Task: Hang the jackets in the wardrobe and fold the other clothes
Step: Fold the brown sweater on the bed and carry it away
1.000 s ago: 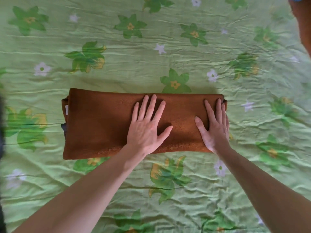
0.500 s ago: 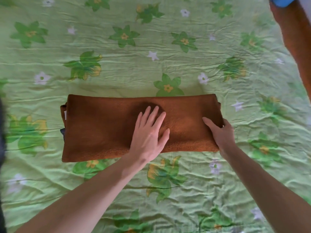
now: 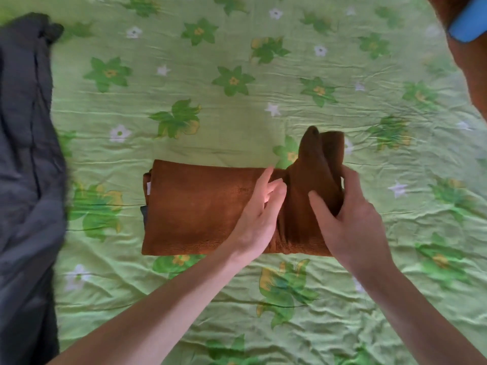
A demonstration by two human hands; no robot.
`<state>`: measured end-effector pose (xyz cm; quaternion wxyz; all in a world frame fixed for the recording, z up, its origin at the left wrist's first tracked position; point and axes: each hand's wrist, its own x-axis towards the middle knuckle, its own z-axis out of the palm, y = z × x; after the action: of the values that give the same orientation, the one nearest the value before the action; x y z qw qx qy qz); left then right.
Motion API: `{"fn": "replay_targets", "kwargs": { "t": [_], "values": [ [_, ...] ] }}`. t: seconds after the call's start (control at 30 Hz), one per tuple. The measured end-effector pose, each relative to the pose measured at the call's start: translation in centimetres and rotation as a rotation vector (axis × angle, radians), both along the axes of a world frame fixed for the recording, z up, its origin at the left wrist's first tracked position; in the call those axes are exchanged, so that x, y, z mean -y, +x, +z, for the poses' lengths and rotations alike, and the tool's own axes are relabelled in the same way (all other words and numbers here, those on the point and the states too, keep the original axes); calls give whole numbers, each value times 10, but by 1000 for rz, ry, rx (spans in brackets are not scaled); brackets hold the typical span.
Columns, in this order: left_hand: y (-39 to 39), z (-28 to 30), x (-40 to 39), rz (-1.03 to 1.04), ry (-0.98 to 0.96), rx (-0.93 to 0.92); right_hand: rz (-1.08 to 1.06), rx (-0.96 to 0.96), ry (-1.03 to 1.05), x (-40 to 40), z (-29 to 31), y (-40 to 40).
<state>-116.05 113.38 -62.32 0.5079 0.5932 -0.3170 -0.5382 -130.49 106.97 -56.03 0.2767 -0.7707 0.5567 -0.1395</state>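
A brown folded garment [image 3: 200,206] lies flat across the middle of the green flowered bedsheet [image 3: 237,101]. Its right end is lifted off the sheet and stands up, bunched. My right hand [image 3: 350,219] grips that raised end, thumb in front and fingers curled behind it. My left hand [image 3: 259,214] rests edge-on against the cloth at the fold line, fingers straight, just left of the raised part. A small white label shows at the garment's left edge.
A dark grey garment [image 3: 26,154] lies in a heap along the left edge of the bed. At the top right corner stands a brown wooden piece [image 3: 471,75] with a blue object [image 3: 467,22] on it.
My right hand has taken hold of the garment's right end and lifted it up and leftward. My left hand turned from flat to edge-on. The view shifted, and the grey garment came into sight.
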Motion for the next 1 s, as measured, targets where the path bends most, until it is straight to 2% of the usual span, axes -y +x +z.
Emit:
{"fn": "replay_targets", "kwargs": {
  "t": [0.1, 0.17, 0.23, 0.27, 0.3, 0.4, 0.5, 0.6, 0.77, 0.8, 0.9, 0.93, 1.0],
  "values": [
    [19, 26, -2, 135, -43, -197, 189, 88, 58, -23, 11, 30],
    [37, 33, -10, 232, -36, -220, 301, 160, 157, -32, 6, 41],
    [62, 25, -22, 307, 4, -34, 376, 324, 298, -35, -6, 48],
    [75, 17, -28, 314, 36, 75, 370, 417, 310, -34, -14, 49],
    [87, 13, -35, 306, 63, 134, 351, 475, 231, -32, -23, 49],
    [114, 1, -53, 322, 86, 114, 281, 340, -111, -20, -63, 47],
    [133, -7, -64, 392, 122, 112, 323, 134, -101, -17, -96, 59],
    [146, -19, -74, 515, 169, 186, 398, 22, -44, -30, -115, 85],
    [159, -41, -85, 695, 300, 295, 342, -225, -173, -53, -134, 128],
    [159, -44, -87, 693, 325, 388, 328, -283, -199, -57, -137, 135],
    [149, -52, -92, 548, 267, 1036, 298, -400, -239, -66, -147, 148],
    [145, -53, -90, 437, 203, 1195, 294, -421, -243, -67, -149, 150],
    [141, -63, -86, 146, 115, 1373, 302, -451, -245, -66, -152, 152]
  ]
}}
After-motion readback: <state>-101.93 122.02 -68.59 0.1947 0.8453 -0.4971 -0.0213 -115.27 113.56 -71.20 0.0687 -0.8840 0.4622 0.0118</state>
